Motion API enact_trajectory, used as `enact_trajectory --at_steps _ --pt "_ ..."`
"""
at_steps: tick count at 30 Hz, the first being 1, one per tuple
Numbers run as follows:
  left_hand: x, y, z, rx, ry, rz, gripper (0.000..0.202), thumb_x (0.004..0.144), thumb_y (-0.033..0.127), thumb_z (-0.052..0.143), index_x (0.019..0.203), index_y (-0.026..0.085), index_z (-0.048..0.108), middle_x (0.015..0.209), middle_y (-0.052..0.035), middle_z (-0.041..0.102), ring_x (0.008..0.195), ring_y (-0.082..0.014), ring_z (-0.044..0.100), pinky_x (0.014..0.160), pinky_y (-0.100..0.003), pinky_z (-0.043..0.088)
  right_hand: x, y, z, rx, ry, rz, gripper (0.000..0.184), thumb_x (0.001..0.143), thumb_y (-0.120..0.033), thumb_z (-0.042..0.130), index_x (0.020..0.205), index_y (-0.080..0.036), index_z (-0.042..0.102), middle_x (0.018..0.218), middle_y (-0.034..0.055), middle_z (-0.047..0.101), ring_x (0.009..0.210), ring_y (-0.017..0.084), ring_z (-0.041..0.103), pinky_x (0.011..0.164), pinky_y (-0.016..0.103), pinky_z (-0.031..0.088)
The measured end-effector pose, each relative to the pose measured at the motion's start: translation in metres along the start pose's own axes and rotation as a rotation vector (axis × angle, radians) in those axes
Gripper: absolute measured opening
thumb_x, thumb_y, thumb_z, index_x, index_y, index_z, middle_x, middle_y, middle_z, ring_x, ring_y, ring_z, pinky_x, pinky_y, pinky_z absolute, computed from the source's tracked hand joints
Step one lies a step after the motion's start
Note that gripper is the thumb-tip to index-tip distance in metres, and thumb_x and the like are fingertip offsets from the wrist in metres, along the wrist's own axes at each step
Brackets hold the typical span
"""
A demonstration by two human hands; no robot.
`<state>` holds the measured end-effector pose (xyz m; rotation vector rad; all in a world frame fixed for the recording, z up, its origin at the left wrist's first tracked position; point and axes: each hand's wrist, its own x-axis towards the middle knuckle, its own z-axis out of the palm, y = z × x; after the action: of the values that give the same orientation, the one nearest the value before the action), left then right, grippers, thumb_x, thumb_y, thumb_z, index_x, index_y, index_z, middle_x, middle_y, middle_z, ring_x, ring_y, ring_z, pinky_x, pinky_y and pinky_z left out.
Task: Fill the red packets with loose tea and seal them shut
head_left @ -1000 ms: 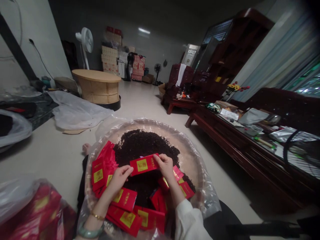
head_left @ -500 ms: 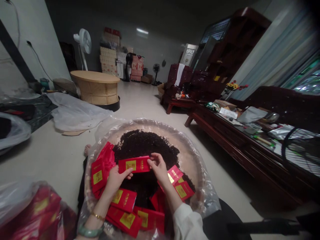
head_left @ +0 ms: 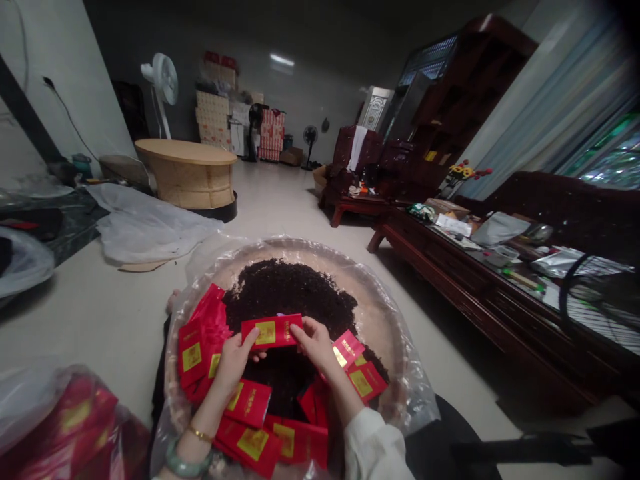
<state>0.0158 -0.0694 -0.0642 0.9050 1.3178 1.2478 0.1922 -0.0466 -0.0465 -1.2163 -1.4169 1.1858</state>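
Observation:
Between my two hands is a red packet [head_left: 273,333] with a gold square label, held above a heap of dark dried leaves [head_left: 295,293] that looks like tea. My left hand [head_left: 237,355] grips its left end, thumb on top. At the right end, my right hand [head_left: 314,343] pinches the packet with thumb and fingers. The leaves lie in a round, shallow basket [head_left: 385,300] lined with clear plastic. More red packets [head_left: 193,353] lie along its left side, others [head_left: 253,443] at the near rim, and a few [head_left: 367,380] to the right of my right hand.
A plastic bag of red packets [head_left: 75,427] sits at the lower left. Plastic sheeting [head_left: 145,223] lies on the floor near a round wooden table [head_left: 187,177]. To the right stands a long dark wooden table [head_left: 450,287] with clutter, and a black fan [head_left: 600,300] at the edge.
My right thumb has come down onto the packet's front, and my left thumb has shifted up on it. The packet has moved slightly right and sits more squarely between both hands.

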Motion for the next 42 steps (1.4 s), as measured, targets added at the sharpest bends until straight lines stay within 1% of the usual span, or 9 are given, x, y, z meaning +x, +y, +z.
enact_trajectory --at_steps 4,8,12,17,22,25,29,34,42 --pt "0.001 -0.001 -0.003 -0.089 0.063 0.011 0.053 0.066 0.066 0.058 0.072 0.014 0.063 0.056 -0.0037 0.066 0.057 -0.0205 0.063 0.047 -0.027 0.047 0.002 0.004 -0.002 -0.021 0.061 -0.035 0.038 0.077 -0.053 0.056 0.072 -0.015 0.064 0.051 -0.0039 0.047 0.04 0.008 0.042 0.037 0.019 0.029" --pt "0.002 0.002 -0.007 -0.093 0.214 0.151 0.055 0.068 0.061 0.058 0.097 0.015 0.062 0.088 -0.0093 0.072 0.078 -0.021 0.066 0.052 -0.024 0.048 0.003 0.002 -0.008 -0.155 0.073 -0.194 0.033 0.083 -0.044 0.053 0.071 -0.016 0.067 0.067 0.0008 0.052 0.054 0.011 0.049 0.044 0.02 0.037" --pt "-0.001 0.006 -0.002 0.066 0.068 0.19 0.042 0.061 0.048 0.069 0.088 0.016 0.066 0.085 -0.0075 0.073 0.081 -0.0218 0.066 0.064 -0.027 0.052 0.003 -0.005 -0.008 -0.247 0.134 -0.356 0.02 0.085 -0.03 0.051 0.086 -0.019 0.068 0.084 0.0051 0.057 0.073 0.015 0.056 0.059 0.023 0.046" --pt "-0.005 0.001 0.007 0.128 -0.107 0.107 0.032 0.057 0.044 0.071 0.071 0.016 0.064 0.063 -0.0015 0.068 0.056 -0.0161 0.06 0.046 -0.024 0.046 -0.001 -0.01 0.003 -0.296 0.282 -0.454 0.025 0.086 -0.024 0.049 0.107 -0.02 0.063 0.102 0.0096 0.055 0.084 0.017 0.057 0.064 0.027 0.049" --pt "-0.005 -0.005 0.005 0.111 -0.16 0.09 0.035 0.061 0.048 0.07 0.064 0.018 0.052 0.053 0.0048 0.059 0.048 -0.0118 0.055 0.042 -0.02 0.039 -0.006 -0.016 0.005 -0.548 0.354 -0.585 0.014 0.085 -0.024 0.054 0.09 -0.02 0.067 0.091 0.0086 0.058 0.09 0.022 0.051 0.079 0.038 0.045" --pt "-0.006 -0.003 0.004 0.068 -0.285 0.069 0.036 0.063 0.049 0.07 0.071 0.018 0.053 0.061 0.0036 0.064 0.056 -0.0131 0.06 0.053 -0.022 0.046 -0.007 -0.023 0.002 -0.634 0.28 -0.638 0.015 0.088 -0.022 0.051 0.083 -0.021 0.066 0.08 0.0068 0.058 0.083 0.021 0.048 0.074 0.036 0.044" --pt "-0.011 0.005 0.004 -0.098 -0.453 -0.073 0.053 0.066 0.056 0.067 0.101 0.016 0.059 0.086 -0.0046 0.072 0.074 -0.0187 0.067 0.071 -0.03 0.051 -0.007 -0.029 0.001 -0.638 0.14 -0.684 0.015 0.088 -0.019 0.048 0.086 -0.021 0.063 0.08 0.0066 0.06 0.09 0.022 0.049 0.08 0.037 0.042" --pt "-0.019 0.014 -0.001 -0.243 -0.568 -0.32 0.064 0.072 0.068 0.052 0.097 0.011 0.065 0.088 -0.0135 0.073 0.064 -0.0219 0.069 0.06 -0.03 0.05 -0.009 -0.031 0.007 -0.599 0.078 -0.642 0.016 0.088 -0.019 0.046 0.087 -0.021 0.062 0.087 0.0067 0.059 0.083 0.02 0.053 0.077 0.034 0.042" --pt "-0.016 0.011 -0.014 -0.301 -0.772 -0.529 0.065 0.075 0.069 0.043 0.085 0.01 0.069 0.068 -0.0119 0.072 0.056 -0.0197 0.065 0.052 -0.027 0.047 -0.01 -0.041 0.011 -0.512 -0.169 -0.621 0.015 0.089 -0.021 0.048 0.09 -0.022 0.063 0.088 0.0042 0.065 0.086 0.017 0.057 0.081 0.031 0.042"
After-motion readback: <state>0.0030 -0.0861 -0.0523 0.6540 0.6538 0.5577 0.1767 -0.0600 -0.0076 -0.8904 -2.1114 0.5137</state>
